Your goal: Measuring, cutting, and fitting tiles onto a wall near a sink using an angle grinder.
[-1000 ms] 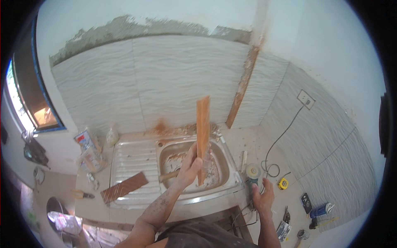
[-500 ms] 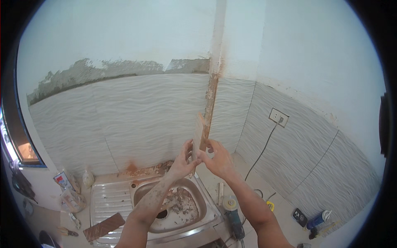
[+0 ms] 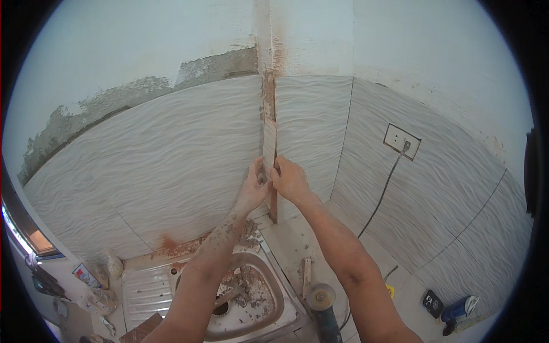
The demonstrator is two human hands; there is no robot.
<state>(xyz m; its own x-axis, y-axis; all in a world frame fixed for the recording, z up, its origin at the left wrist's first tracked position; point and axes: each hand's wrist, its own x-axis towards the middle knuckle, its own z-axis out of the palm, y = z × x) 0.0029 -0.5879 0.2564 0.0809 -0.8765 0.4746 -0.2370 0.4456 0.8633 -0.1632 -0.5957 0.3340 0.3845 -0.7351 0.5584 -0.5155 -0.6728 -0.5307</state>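
Observation:
Upright at the narrow vertical gap [image 3: 268,97] between wavy grey-white wall tiles [image 3: 171,154] is a slim tile strip [image 3: 270,137]. It overlaps the gap; whether it touches the wall behind cannot be made out. My left hand [image 3: 250,188] grips the strip's left edge, and my right hand [image 3: 290,180] grips its right edge a little higher. Both hands are closed on it, the thumbs close together at its front. Bare reddish-brown wall shows in the gap above and below the strip.
Below stands a steel sink [image 3: 279,286] with rubble in its basin. An angle grinder [image 3: 322,303] lies on the counter to its right. A cord [image 3: 380,197] hangs from the wall socket [image 3: 394,137]. Bottles and bags [image 3: 100,297] crowd the left; a dark tile piece [image 3: 143,330] lies at lower left.
The tile strip, held angled in front of the wall before, now stands upright in line with the gap. Both hands have moved forward to the wall with it, and the view has shifted.

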